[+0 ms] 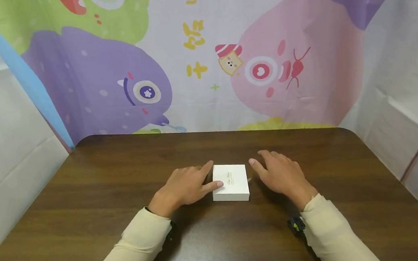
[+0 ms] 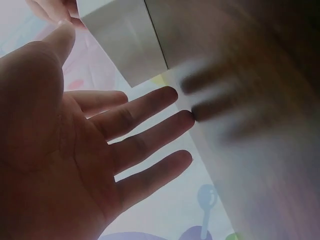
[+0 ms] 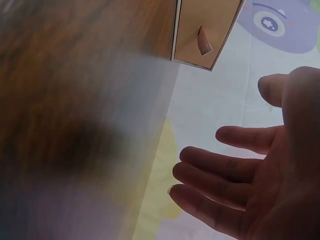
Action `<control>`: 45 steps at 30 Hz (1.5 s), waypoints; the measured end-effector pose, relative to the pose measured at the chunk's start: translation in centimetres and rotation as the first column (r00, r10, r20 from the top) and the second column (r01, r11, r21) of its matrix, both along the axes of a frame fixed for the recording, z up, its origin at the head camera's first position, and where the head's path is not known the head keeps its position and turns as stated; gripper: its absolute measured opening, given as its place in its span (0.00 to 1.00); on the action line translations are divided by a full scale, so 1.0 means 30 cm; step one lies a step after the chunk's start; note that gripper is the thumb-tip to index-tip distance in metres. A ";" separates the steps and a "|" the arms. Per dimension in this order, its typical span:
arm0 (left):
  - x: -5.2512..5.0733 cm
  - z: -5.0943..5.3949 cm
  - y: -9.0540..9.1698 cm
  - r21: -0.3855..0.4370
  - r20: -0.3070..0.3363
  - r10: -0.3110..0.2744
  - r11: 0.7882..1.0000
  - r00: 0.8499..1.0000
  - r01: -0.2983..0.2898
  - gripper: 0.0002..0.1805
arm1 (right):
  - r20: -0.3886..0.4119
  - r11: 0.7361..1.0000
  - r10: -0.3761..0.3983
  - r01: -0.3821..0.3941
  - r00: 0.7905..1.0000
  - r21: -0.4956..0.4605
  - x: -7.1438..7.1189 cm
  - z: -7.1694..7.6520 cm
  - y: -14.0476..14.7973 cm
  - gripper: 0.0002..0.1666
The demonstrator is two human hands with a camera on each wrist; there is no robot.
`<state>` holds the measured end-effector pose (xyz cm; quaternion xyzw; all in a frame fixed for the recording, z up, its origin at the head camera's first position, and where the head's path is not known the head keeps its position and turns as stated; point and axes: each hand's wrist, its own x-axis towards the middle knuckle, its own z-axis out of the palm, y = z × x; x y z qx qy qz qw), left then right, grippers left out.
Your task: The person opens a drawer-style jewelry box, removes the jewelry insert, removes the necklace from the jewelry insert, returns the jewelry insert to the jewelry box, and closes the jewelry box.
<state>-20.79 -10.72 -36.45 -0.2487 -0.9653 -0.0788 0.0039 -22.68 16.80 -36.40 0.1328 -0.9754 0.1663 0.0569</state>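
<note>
White box sits on the brown table between my hands. Left hand: fingers extended, grasping nothing, thumb over its near-left edge, contact unclear. Right hand: relaxed, empty, near the side tab. Step judged: approach; drawing that tab would call for a right-hand pinch.

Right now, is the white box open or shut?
Shut: on the white box, the end panel sits within its rim, with the pull tab sticking out.
</note>
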 end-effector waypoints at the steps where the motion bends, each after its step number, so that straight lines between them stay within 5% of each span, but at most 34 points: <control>1: 0.000 -0.001 0.001 -0.001 0.004 0.002 1.000 1.000 -0.002 0.41 | 0.000 1.000 0.003 -0.003 1.000 0.001 0.001 0.000 -0.001 0.40; 45: 0.016 -0.004 0.023 -0.005 -0.050 -0.102 0.995 0.994 0.102 0.33 | 0.015 0.998 0.026 -0.027 1.000 0.051 -0.002 -0.008 0.011 0.36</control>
